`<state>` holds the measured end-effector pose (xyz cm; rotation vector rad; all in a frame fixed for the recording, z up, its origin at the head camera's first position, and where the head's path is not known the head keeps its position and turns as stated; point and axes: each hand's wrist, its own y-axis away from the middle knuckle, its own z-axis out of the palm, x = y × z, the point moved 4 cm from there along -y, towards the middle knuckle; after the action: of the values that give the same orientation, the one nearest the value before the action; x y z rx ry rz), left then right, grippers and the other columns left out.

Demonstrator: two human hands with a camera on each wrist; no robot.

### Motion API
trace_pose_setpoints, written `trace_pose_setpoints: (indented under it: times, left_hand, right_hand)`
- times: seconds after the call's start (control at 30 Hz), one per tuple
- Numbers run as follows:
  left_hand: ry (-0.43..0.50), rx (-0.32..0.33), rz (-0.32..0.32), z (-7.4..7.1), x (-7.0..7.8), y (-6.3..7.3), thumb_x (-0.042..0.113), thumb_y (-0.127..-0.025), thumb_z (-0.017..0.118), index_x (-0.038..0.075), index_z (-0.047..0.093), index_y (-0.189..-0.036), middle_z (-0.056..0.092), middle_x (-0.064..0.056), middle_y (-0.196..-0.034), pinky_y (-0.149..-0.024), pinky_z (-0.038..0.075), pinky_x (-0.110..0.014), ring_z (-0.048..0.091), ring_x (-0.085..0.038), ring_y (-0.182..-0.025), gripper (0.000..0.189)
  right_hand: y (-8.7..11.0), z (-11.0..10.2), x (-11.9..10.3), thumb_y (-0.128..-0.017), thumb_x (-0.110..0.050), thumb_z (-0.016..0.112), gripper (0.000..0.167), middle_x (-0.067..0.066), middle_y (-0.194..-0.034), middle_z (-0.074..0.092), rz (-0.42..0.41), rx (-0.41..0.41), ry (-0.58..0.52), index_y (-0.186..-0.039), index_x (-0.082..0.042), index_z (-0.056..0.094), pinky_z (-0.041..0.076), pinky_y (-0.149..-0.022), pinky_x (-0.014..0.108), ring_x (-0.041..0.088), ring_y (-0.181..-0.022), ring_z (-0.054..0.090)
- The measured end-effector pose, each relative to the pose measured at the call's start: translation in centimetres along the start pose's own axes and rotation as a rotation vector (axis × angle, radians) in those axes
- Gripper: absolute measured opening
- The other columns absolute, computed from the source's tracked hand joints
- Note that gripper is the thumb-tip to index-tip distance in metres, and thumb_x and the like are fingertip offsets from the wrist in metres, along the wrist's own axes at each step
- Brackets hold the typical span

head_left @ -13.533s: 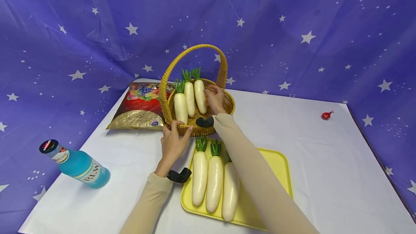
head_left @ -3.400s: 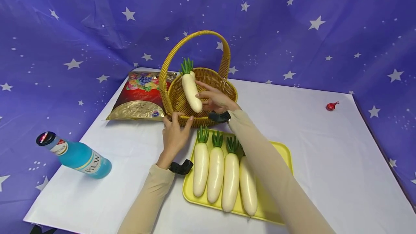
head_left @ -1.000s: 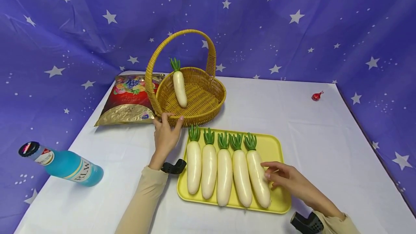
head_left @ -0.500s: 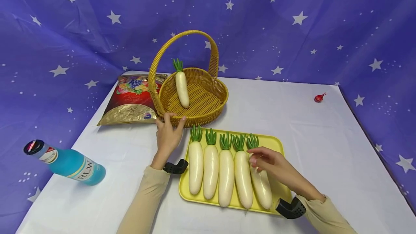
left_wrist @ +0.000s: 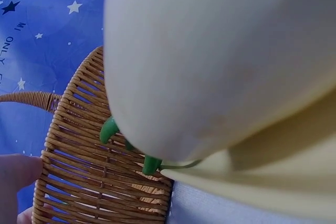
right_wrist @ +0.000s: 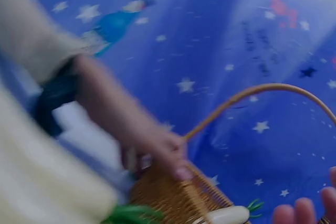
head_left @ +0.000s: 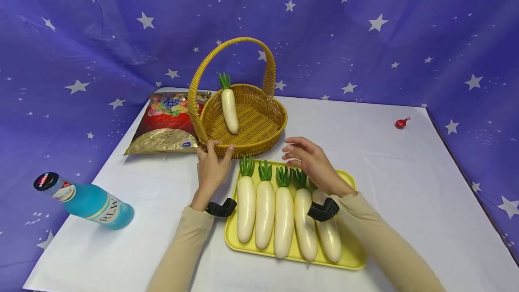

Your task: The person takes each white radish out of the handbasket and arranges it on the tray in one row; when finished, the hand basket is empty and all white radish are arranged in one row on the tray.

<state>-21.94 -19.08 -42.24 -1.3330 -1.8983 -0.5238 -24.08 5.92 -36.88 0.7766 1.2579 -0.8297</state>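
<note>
My left hand [head_left: 212,168] grips the near left rim of a wicker basket [head_left: 257,148], thumb and fingers on either side of it. Inside the basket one white radish [head_left: 229,111] with green tops leans against the left wall. Several more white radishes [head_left: 265,215] lie side by side on a yellow tray [head_left: 353,256], tops toward the basket. Over the tray's far edge hovers my right hand [head_left: 316,166], fingers loosely bent and holding nothing, to the right of the basket's front. Its forearm partly covers the rightmost radish. A radish [left_wrist: 210,56] fills much of the left wrist view.
A red and gold candy bag [head_left: 166,123] lies left of the basket, against its side. On the left is a blue bottle [head_left: 97,205]. One small red wrapped candy [head_left: 401,123] sits far right on the white table [head_left: 397,184]. A starry purple cloth hangs behind.
The basket has gone from three radishes to one, and the tray has gained radishes. Within the last second my right hand left the rightmost radish and moved toward the basket. My left hand stays put.
</note>
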Motion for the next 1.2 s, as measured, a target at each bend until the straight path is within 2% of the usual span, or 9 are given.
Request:
trace_pose_setpoints:
  times: [0.1, 0.37, 0.57, 0.67, 0.83, 0.93, 1.03, 1.1, 1.2]
  left_hand:
    - [-0.003, 0.003, 0.003, 0.2, 0.0, 0.0, 0.059, -0.086, 0.044, 0.02, 0.041, -0.116, 0.019, -0.03, -0.136, -0.085, 0.035, -0.059, 0.043, -0.054, -0.105, 0.049]
    - [-0.002, 0.013, 0.015, 0.4, 0.2, 0.0, 0.06, -0.085, 0.044, 0.021, 0.042, -0.116, 0.021, -0.031, -0.135, -0.083, 0.037, -0.058, 0.045, -0.054, -0.102, 0.05]
    - [-0.012, 0.034, 0.015, 0.3, 0.1, 0.0, 0.058, -0.086, 0.045, 0.02, 0.043, -0.116, 0.022, -0.03, -0.135, -0.084, 0.036, -0.058, 0.045, -0.053, -0.101, 0.049]
    - [-0.015, 0.046, 0.014, 0.2, 0.0, 0.1, 0.057, -0.086, 0.046, 0.02, 0.043, -0.115, 0.022, -0.03, -0.135, -0.084, 0.036, -0.059, 0.046, -0.054, -0.1, 0.048]
    - [-0.023, 0.05, 0.011, 0.2, 0.0, 0.2, 0.056, -0.086, 0.047, 0.019, 0.043, -0.115, 0.023, -0.03, -0.134, -0.085, 0.035, -0.059, 0.047, -0.054, -0.099, 0.047]
    - [-0.035, 0.056, 0.003, 0.2, 0.0, 0.2, 0.054, -0.086, 0.048, 0.02, 0.043, -0.115, 0.025, -0.029, -0.132, -0.085, 0.035, -0.057, 0.048, -0.052, -0.098, 0.045]
    - [-0.041, 0.064, 0.006, 0.2, 0.1, 0.1, 0.05, -0.087, 0.05, 0.02, 0.043, -0.114, 0.026, -0.028, -0.132, -0.084, 0.036, -0.056, 0.049, -0.051, -0.096, 0.04]
    - [-0.039, 0.075, 0.008, 0.2, 0.1, 0.1, 0.046, -0.087, 0.052, 0.02, 0.044, -0.113, 0.027, -0.028, -0.132, -0.084, 0.036, -0.056, 0.05, -0.051, -0.095, 0.038]
    - [-0.041, 0.087, 0.009, 0.3, 0.0, 0.1, 0.042, -0.086, 0.053, 0.021, 0.045, -0.113, 0.027, -0.027, -0.131, -0.083, 0.037, -0.056, 0.05, -0.05, -0.094, 0.035]
  right_hand:
    - [-2.9, 0.4, -1.0, -0.094, -0.019, 0.049, 0.024, 0.001, -0.1, 0.056, -0.052, 0.024, -0.156, -0.117, -0.01, 0.047, 0.048, -0.082, 0.03, 0.015, -0.09, 0.058]
    - [-10.7, 1.0, -1.5, -0.092, -0.02, 0.053, 0.031, 0.003, -0.096, 0.056, -0.133, 0.219, -0.263, -0.121, -0.009, 0.048, 0.049, -0.078, 0.029, 0.013, -0.082, 0.059]
    - [-14.8, 1.8, 0.5, -0.091, -0.022, 0.054, 0.038, 0.0, -0.091, 0.057, -0.062, 0.361, -0.342, -0.125, -0.007, 0.047, 0.047, -0.079, 0.033, 0.014, -0.08, 0.059]
    - [-16.2, 2.8, 1.5, -0.09, -0.025, 0.056, 0.034, -0.001, -0.09, 0.058, -0.021, 0.42, -0.393, -0.12, -0.01, 0.052, 0.044, -0.087, 0.039, 0.013, -0.08, 0.059]
    - [-17.3, 4.9, 2.5, -0.089, -0.026, 0.057, 0.027, 0.001, -0.095, 0.056, 0.016, 0.46, -0.362, -0.114, -0.014, 0.055, 0.039, -0.097, 0.045, 0.016, -0.087, 0.058]
    - [-17.7, 6.1, 3.0, -0.089, -0.027, 0.057, 0.036, 0.005, -0.11, 0.054, 0.048, 0.446, -0.303, -0.121, -0.013, 0.051, 0.038, -0.099, 0.045, 0.023, -0.102, 0.056]
    - [-18.0, 6.8, 3.3, -0.088, -0.029, 0.058, 0.05, 0.01, -0.124, 0.048, 0.082, 0.443, -0.228, -0.132, -0.013, 0.04, 0.039, -0.099, 0.044, 0.027, -0.111, 0.053]
    - [-18.2, 7.0, 3.5, -0.088, -0.03, 0.058, 0.059, 0.012, -0.121, 0.047, 0.103, 0.452, -0.184, -0.137, -0.014, 0.03, 0.04, -0.098, 0.045, 0.025, -0.105, 0.054]
    - [-18.4, 7.0, 3.7, -0.088, -0.031, 0.058, 0.065, 0.01, -0.098, 0.047, 0.144, 0.478, -0.118, -0.14, -0.014, 0.021, 0.042, -0.091, 0.046, 0.019, -0.08, 0.05]
